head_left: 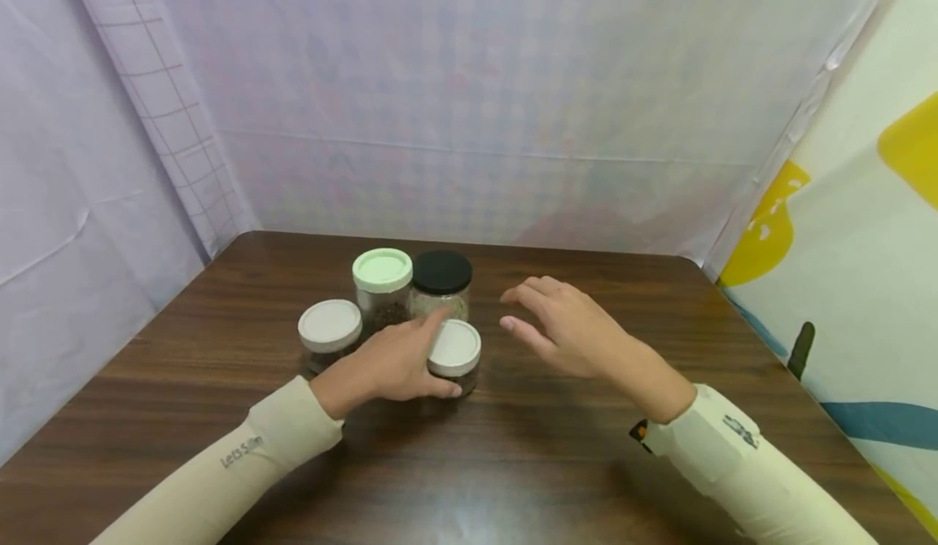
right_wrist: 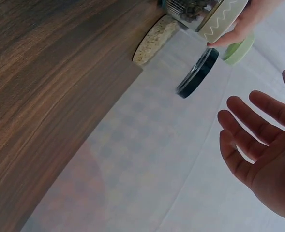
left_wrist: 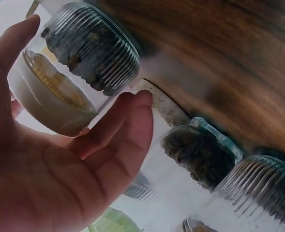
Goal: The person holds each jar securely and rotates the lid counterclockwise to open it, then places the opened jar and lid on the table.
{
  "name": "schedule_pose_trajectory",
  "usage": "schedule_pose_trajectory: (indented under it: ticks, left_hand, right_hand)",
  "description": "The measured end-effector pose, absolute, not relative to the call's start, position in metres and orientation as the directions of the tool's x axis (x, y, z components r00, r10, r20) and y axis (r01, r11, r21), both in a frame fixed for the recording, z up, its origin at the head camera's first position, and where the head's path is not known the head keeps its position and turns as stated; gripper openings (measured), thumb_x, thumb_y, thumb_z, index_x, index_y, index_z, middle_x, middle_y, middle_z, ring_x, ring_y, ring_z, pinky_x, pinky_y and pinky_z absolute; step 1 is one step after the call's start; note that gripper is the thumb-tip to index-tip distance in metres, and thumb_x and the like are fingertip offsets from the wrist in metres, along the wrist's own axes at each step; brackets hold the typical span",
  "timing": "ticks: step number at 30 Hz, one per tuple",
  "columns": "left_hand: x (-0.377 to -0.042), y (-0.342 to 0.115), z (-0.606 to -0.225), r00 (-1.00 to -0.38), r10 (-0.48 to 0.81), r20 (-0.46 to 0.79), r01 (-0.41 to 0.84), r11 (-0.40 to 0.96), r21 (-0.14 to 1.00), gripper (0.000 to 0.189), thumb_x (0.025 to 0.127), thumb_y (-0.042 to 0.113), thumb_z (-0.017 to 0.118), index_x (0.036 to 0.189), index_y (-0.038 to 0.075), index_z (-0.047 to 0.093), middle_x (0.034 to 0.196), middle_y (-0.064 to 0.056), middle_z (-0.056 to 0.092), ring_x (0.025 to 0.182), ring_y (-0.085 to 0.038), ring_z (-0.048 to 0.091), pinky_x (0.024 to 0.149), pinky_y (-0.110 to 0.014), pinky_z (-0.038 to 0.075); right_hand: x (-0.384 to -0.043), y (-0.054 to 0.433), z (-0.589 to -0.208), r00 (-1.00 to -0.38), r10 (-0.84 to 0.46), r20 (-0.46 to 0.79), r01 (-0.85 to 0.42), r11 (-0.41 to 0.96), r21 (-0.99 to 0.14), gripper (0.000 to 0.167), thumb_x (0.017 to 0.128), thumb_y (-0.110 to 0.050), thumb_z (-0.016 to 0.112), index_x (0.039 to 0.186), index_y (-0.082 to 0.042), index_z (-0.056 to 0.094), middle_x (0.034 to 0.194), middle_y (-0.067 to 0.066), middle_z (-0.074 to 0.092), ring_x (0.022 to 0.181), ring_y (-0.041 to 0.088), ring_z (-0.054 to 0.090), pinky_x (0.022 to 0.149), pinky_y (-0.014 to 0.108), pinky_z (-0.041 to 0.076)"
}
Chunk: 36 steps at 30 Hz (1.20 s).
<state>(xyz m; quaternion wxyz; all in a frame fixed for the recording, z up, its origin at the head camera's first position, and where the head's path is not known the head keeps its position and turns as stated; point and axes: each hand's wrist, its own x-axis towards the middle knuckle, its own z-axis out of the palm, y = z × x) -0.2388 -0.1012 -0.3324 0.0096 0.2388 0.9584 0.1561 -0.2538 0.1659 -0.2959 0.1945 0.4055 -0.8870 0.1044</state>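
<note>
My left hand (head_left: 396, 359) holds a short ribbed glass jar (head_left: 455, 348) with an off-white lid, thumb on the near side and fingers reaching round the far side. Dark pieces fill part of this jar (left_wrist: 94, 53) in the left wrist view, where thumb and fingers stand on opposite sides of it. To the right of the jars, my right hand (head_left: 567, 329) hovers over the table, palm turned left and fingers loosely bent. Nothing lies in that hand (right_wrist: 273, 150) in the right wrist view.
Behind the held jar stand a green-lidded jar (head_left: 383, 271) of dark contents and a black-lidded jar (head_left: 443, 273) of pale grains. Another white-lidded jar (head_left: 330, 327) stands to the left, beside my left wrist. The brown wooden table (head_left: 469, 472) ends at a hanging cloth (head_left: 469, 105).
</note>
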Motion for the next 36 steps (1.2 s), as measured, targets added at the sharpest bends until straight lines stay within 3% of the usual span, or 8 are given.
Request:
schedule_pose_trajectory:
  ticks: [6, 16, 28, 36]
  left_hand:
    - [-0.240, -0.099, -0.335, -0.894, 0.448, 0.023, 0.428, 0.836, 0.345, 0.112, 0.072, 0.054, 0.088, 0.154, 0.009, 0.028, 0.122, -0.016, 0.067, 0.105, -0.033, 0.069, 0.085, -0.047, 0.056]
    - [-0.244, -0.095, -0.335, -0.912, 0.409, -0.017, 0.359, 0.819, 0.448, 0.093, 0.070, 0.047, 0.091, 0.137, 0.006, 0.042, 0.108, -0.012, 0.066, 0.093, -0.024, 0.068, 0.079, -0.041, 0.055]
    - [-0.241, -0.092, -0.324, -0.893, 0.445, 0.066, 0.411, 0.747, 0.522, 0.103, 0.064, 0.029, 0.097, 0.146, 0.003, 0.040, 0.117, -0.013, 0.067, 0.104, -0.024, 0.067, 0.090, -0.042, 0.054]
    - [-0.235, -0.082, -0.310, -0.870, 0.477, 0.127, 0.454, 0.674, 0.582, 0.100, 0.070, 0.033, 0.094, 0.149, 0.010, 0.036, 0.128, -0.008, 0.062, 0.113, -0.022, 0.064, 0.093, -0.043, 0.053]
  right_hand:
    - [-0.253, 0.168, -0.295, -0.611, -0.672, 0.420, -0.750, 0.660, -0.036, 0.039, 0.105, -0.045, 0.050, 0.128, -0.016, 0.064, 0.124, 0.001, 0.067, 0.114, 0.021, 0.064, 0.096, 0.044, 0.053]
    - [-0.252, 0.173, -0.298, -0.638, -0.660, 0.397, -0.730, 0.682, -0.039, 0.040, 0.105, -0.045, 0.050, 0.129, -0.015, 0.063, 0.124, 0.002, 0.067, 0.115, 0.023, 0.064, 0.096, 0.045, 0.053]
    - [-0.249, 0.180, -0.290, -0.645, -0.651, 0.400, -0.719, 0.695, -0.029, 0.041, 0.105, -0.048, 0.048, 0.127, -0.018, 0.063, 0.125, 0.000, 0.065, 0.117, 0.022, 0.062, 0.098, 0.045, 0.052]
    - [-0.245, 0.181, -0.284, -0.654, -0.633, 0.413, -0.713, 0.699, -0.058, 0.044, 0.105, -0.049, 0.048, 0.134, -0.017, 0.058, 0.132, 0.001, 0.062, 0.122, 0.022, 0.060, 0.098, 0.046, 0.053]
